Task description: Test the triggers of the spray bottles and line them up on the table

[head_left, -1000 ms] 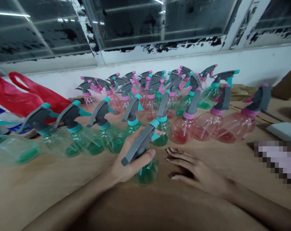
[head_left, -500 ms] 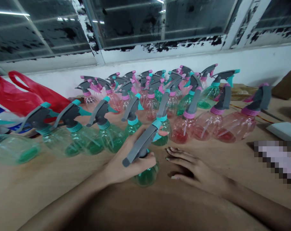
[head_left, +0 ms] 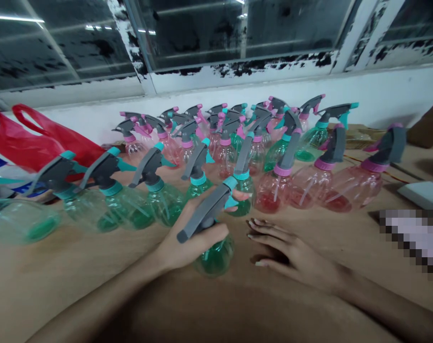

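Observation:
My left hand (head_left: 190,238) is closed around the neck of a green spray bottle (head_left: 214,255), its thumb on the near side and fingertips showing by the teal trigger. The bottle has a grey spray head with a teal nozzle pointing away from me, and its base is at the tabletop (head_left: 270,297). To the right of it my right hand (head_left: 290,250) rests on the table, fingers stretched out and holding nothing. Beyond my hands runs a row of spray bottles: green ones (head_left: 168,205) on the left and middle, pink ones (head_left: 273,190) on the right.
More pink and green spray bottles (head_left: 225,155) crowd together behind the front row, near the wall. A red plastic bag (head_left: 55,143) lies at the left. On the right are a cardboard box (head_left: 429,126), a white box (head_left: 422,195) and a blurred-out item (head_left: 415,238).
My left hand and the green spray bottle have shifted slightly left, and the spray head sits a little differently. My right hand stays in place.

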### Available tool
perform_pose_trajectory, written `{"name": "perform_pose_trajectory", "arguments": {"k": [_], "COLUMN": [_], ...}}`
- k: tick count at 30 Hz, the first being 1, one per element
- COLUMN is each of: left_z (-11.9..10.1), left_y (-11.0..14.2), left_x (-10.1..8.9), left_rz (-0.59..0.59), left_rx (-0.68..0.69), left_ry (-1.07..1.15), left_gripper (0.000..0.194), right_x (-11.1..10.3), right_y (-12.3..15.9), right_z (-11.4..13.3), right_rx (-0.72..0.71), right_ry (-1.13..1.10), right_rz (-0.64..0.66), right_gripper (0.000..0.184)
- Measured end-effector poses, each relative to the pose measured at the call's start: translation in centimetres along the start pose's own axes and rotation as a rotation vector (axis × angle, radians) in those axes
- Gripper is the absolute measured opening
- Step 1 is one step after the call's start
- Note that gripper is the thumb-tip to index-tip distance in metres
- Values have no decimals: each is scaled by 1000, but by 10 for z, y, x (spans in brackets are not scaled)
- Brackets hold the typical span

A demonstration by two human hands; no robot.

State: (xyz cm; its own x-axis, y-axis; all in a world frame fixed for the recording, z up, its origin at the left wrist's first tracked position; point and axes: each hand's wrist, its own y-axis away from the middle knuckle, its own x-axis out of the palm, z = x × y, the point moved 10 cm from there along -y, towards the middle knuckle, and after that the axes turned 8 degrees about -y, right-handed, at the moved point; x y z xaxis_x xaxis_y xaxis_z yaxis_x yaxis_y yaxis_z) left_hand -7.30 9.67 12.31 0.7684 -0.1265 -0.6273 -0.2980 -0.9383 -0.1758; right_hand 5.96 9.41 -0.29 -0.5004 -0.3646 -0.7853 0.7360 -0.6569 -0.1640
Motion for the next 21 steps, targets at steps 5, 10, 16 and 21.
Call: {"name": "perform_pose_trajectory", "arguments": {"k": [5,10,16,21], "left_z": [-5,-5,0,4], "left_y": [1,1,1,0], "left_x": [9,7,6,6], "left_rz": [74,33,-5,-27], "left_rx": [64,65,27,-7], "left_ry": [126,152,120,54], "left_gripper": [54,53,46,39], "right_x": [-2,-3,-4,-2], "right_y": [0,0,0,1], "right_z": [1,2,2,1], "right_rx": [-7,4,-16,-29], "right_ry": [-20,-26,-31,-6], "right_rz": [-15,-18,-38,-33], "right_gripper": [48,48,48,49]}}
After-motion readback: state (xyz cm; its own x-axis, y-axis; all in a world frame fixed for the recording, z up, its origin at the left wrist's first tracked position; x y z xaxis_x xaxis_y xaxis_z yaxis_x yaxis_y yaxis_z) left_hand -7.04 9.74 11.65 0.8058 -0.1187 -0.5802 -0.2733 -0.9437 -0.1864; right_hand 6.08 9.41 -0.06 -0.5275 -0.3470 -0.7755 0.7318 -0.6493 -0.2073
